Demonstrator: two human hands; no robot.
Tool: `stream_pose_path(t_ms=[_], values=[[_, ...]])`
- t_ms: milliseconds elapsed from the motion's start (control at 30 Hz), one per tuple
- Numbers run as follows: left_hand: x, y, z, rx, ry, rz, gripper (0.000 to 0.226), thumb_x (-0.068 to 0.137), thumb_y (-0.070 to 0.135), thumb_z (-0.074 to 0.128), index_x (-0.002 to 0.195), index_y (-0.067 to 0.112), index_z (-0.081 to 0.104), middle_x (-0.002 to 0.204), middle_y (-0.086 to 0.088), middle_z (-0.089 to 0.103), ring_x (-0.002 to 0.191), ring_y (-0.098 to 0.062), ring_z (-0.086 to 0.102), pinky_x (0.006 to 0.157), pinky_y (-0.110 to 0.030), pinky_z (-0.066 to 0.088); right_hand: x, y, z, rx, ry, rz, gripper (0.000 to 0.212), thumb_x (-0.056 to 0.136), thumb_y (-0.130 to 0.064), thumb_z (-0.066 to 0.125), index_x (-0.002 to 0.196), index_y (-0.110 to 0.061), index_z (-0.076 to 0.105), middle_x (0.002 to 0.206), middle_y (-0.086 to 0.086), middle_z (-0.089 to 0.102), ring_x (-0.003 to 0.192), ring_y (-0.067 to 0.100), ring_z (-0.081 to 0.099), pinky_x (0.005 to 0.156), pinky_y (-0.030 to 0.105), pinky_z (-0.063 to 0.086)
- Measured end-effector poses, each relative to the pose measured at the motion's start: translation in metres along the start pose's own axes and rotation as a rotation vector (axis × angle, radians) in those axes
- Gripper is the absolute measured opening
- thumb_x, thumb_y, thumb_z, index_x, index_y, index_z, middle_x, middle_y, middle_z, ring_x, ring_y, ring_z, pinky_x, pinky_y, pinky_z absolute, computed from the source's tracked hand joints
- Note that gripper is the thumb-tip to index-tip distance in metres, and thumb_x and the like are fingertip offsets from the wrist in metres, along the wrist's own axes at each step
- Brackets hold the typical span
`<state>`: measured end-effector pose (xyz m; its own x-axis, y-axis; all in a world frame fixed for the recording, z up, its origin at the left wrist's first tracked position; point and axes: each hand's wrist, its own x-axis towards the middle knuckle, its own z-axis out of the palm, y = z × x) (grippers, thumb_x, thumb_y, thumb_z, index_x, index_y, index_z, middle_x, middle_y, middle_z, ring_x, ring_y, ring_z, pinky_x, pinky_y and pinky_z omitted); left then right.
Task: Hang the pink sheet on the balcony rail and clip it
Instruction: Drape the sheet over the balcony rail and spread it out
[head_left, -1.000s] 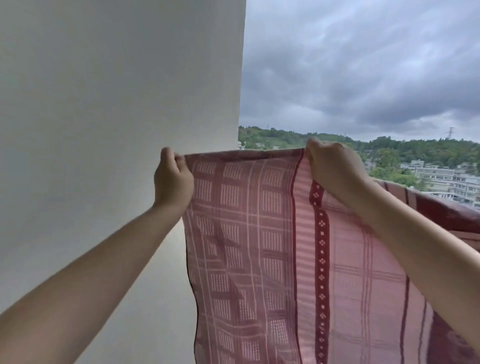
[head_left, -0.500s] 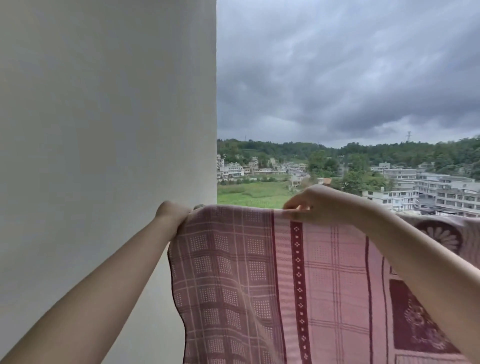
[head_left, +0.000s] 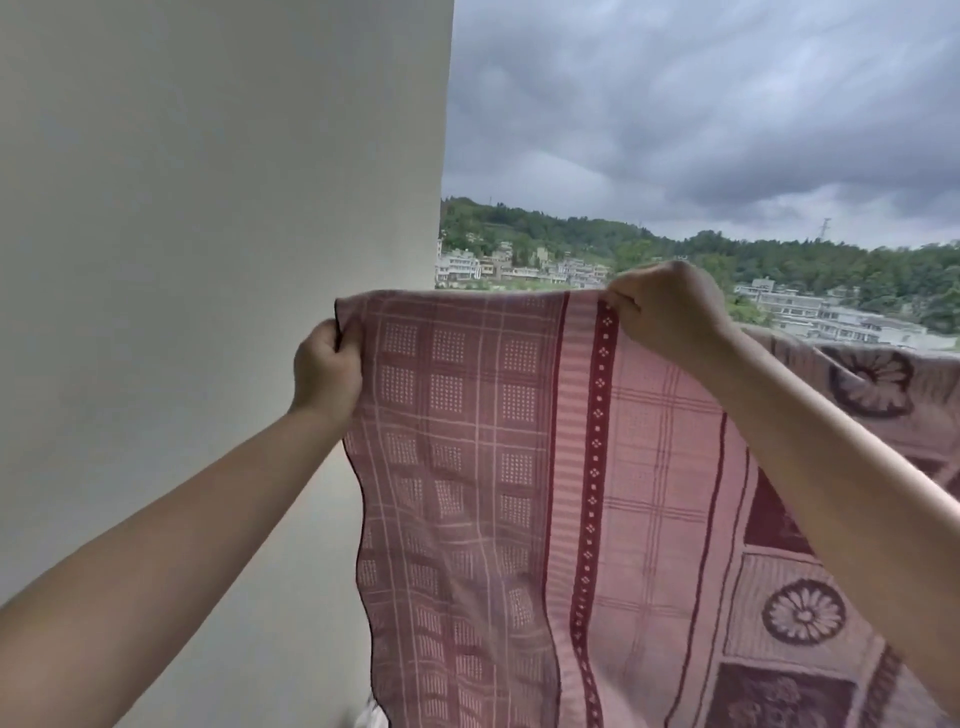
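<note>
Behind the pink sheet (head_left: 519, 467), any rail hidden; clips nowhere discernible.

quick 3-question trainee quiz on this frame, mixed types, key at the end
1. True or false: both hands grip the pink sheet's top edge.
2. Which hand is nearer the white wall? A) left hand B) right hand
3. Fill in: no ___ is visible on the sheet.

Key: 1 true. 2 A. 3 clip.
</note>
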<state>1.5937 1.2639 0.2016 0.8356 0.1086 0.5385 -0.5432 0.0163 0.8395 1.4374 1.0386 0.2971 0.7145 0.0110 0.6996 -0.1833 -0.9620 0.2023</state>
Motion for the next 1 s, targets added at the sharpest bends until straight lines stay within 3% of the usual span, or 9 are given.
stream_pose_path(t_ms=[133,233,300,367,467,567,667,867,1000], values=[[0.04,0.017,0.007,0.239,0.091,0.062,0.036,0.093,0.017,0.044,0.091,-0.017,0.057,0.101,-0.038,0.06,0.081,-0.031,0.054,0.068,-0.037,0.035,0.024,-0.013,0.01,-0.099,-0.051,0.125,0.033,0.096,-0.027,0.033,0.079,-0.007,0.052,0.059,0.0,0.043,0.051,0.013,0.044,0.06,0.025,0.046],[0.041,0.001,0.011,0.415,0.012,-0.061,0.036,0.089,0.015,0.052,0.11,-0.015,0.052,0.116,-0.037,0.056,0.108,-0.043,0.054,0.087,-0.042,0.042,0.018,-0.024,0.025,0.013,-0.134,0.111,0.044,0.096,-0.036,0.026,0.065,-0.011,0.045,0.058,-0.001,0.044,0.05,0.013,0.046,0.058,0.026,0.048],[0.021,-0.008,0.018,0.486,-0.011,-0.075,0.042,0.087,0.009,0.053,0.122,-0.012,0.044,0.124,-0.035,0.051,0.117,-0.044,0.047,0.097,-0.043,0.037,0.003,-0.02,0.028,0.036,-0.044,0.112,0.046,0.095,-0.038,0.025,0.069,-0.008,0.049,0.064,0.004,0.056,0.056,0.018,0.053,0.057,0.03,0.051],[-0.006,-0.004,0.026,0.513,0.038,0.185,0.037,0.086,0.005,0.047,0.12,-0.01,0.047,0.123,-0.032,0.052,0.118,-0.042,0.045,0.101,-0.044,0.033,-0.015,-0.006,0.031,0.022,0.081,0.116,0.046,0.094,-0.038,0.028,0.088,-0.005,0.06,0.082,0.007,0.068,0.069,0.022,0.063,0.066,0.031,0.053],[-0.055,0.012,0.048,0.527,0.036,0.695,0.033,0.083,0.014,0.037,0.106,-0.002,0.055,0.109,-0.026,0.06,0.11,-0.031,0.044,0.1,-0.038,0.037,-0.055,0.024,0.03,0.059,0.282,0.075,0.042,0.089,-0.034,0.034,0.104,-0.006,0.062,0.105,0.013,0.069,0.097,0.029,0.063,0.091,0.042,0.046],[-0.106,0.022,0.089,0.556,-0.208,0.997,0.031,0.079,0.013,0.041,0.097,0.0,0.063,0.101,-0.019,0.067,0.105,-0.025,0.048,0.098,-0.036,0.044,-0.114,0.063,0.03,-0.015,0.355,0.065,0.038,0.083,-0.026,0.041,0.108,-0.005,0.062,0.117,0.017,0.062,0.112,0.032,0.056,0.1,0.049,0.04],[-0.172,0.033,0.147,0.611,-0.5,1.123,0.033,0.074,0.011,0.045,0.094,0.004,0.069,0.097,-0.014,0.072,0.093,-0.03,0.065,0.085,-0.042,0.055,-0.189,0.119,0.028,-0.042,0.217,0.197,0.04,0.079,-0.023,0.042,0.108,-0.004,0.062,0.122,0.02,0.059,0.114,0.038,0.053,0.094,0.057,0.043],[-0.337,0.078,0.291,0.717,-0.899,1.101,0.046,0.073,0.025,0.04,0.101,0.002,0.067,0.103,-0.018,0.07,0.095,-0.033,0.067,0.081,-0.041,0.056,-0.358,0.244,-0.015,-0.145,-0.153,0.608,0.057,0.08,-0.037,0.031,0.124,-0.006,0.049,0.136,0.023,0.043,0.125,0.042,0.04,0.1,0.056,0.034],[-0.476,0.111,0.386,0.616,-1.163,0.995,0.048,0.09,0.023,0.04,0.132,-0.001,0.041,0.141,-0.025,0.04,0.132,-0.038,0.035,0.11,-0.044,0.031,-0.481,0.32,-0.063,-0.183,-0.251,0.785,0.065,0.075,-0.04,0.022,0.116,-0.003,0.056,0.127,0.025,0.052,0.116,0.043,0.049,0.093,0.057,0.04]])
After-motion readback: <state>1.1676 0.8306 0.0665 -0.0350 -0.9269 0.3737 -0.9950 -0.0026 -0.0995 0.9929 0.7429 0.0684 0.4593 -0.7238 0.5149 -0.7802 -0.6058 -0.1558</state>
